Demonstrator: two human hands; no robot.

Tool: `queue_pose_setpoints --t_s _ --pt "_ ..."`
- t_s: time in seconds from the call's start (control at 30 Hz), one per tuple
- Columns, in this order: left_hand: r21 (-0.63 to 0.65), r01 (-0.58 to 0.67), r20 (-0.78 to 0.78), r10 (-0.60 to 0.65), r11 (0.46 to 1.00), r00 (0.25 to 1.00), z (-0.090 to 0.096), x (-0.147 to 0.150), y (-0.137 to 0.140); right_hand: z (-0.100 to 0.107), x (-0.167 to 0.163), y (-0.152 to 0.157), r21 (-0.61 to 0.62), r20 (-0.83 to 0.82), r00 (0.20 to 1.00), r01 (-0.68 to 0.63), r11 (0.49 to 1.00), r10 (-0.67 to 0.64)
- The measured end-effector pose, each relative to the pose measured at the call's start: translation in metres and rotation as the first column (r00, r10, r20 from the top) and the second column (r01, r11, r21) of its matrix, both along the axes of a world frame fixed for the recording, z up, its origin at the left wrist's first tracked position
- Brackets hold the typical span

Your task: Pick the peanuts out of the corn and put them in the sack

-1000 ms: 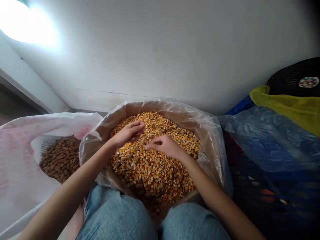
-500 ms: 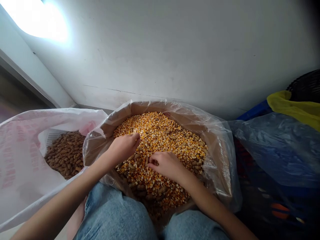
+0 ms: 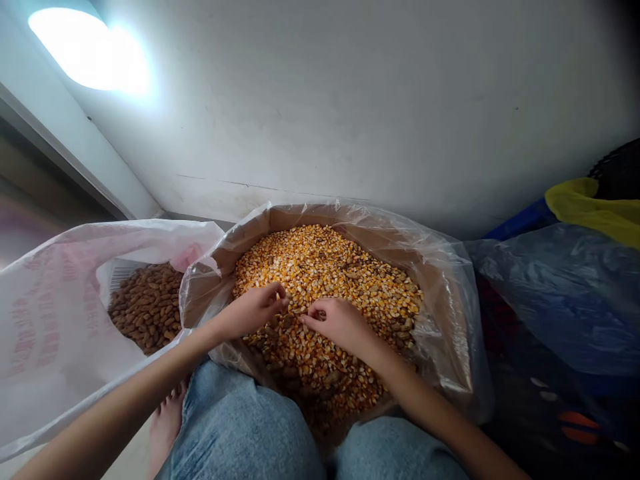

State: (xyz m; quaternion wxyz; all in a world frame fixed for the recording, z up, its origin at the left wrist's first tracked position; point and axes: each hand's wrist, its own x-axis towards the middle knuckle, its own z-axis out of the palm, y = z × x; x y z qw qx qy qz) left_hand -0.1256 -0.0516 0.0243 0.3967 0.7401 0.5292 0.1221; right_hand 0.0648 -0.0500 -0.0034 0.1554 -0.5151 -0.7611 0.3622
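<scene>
Nearby, denim knees [image 3: 250, 427]: parted at six o'clock, just beside the brown container [image 3: 300, 215].
Bare foot [image 3: 167, 420]: toward seven o'clock, beside the knees.
Right hand [image 3: 345, 325]: low over the corn kernels [image 3: 350, 363], thumb and forefinger curved toward each other; I cannot tell whether they pinch anything.
Left hand [image 3: 257, 311]: at nine o'clock from the right hand, near it, fingers bent, thumb close to forefinger; anything between the tips is too small to tell.
Corn kernels: heaped in the brown container, beneath and around both hands.
Peanuts [image 3: 333, 378]: scattered among the corn kernels, several toward six o'clock of the heap.
Clear liner [image 3: 470, 313]: folded over the container's rim.
White bag [image 3: 55, 313]: nine o'clock, red-printed, with more peanuts showing through its opening.
Plastic sheet [image 3: 565, 287]: three o'clock.
Yellow cloth [image 3: 595, 207]: two o'clock.
Wall [image 3: 350, 100]: twelve o'clock, thinly cracked.
Light [image 3: 85, 50]: eleven o'clock, glaring white.
</scene>
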Motion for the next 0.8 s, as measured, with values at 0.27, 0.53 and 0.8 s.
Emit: queue_pose_setpoints --t_s 0.27,0.53,0.8 --pt "-0.559 0.135 0.789 0.474 0.818 0.392 0.017 -0.023 0.005 0.01 0.023 0.019 -0.616 -0.78 0.323 -0.238 0.751 -0.537" --pt "-0.287 -0.102 0.558 0.253 0.952 0.79 0.016 -0.025 0.005 0.005 0.007 0.021 -0.543 -0.632 0.654 0.008 0.84 -0.415" --pt "0.159 0.506 -0.61 -0.319 0.848 0.726 0.005 -0.021 -0.008 0.007 -0.042 0.026 0.264 0.322 0.938 -0.22 0.939 0.13"
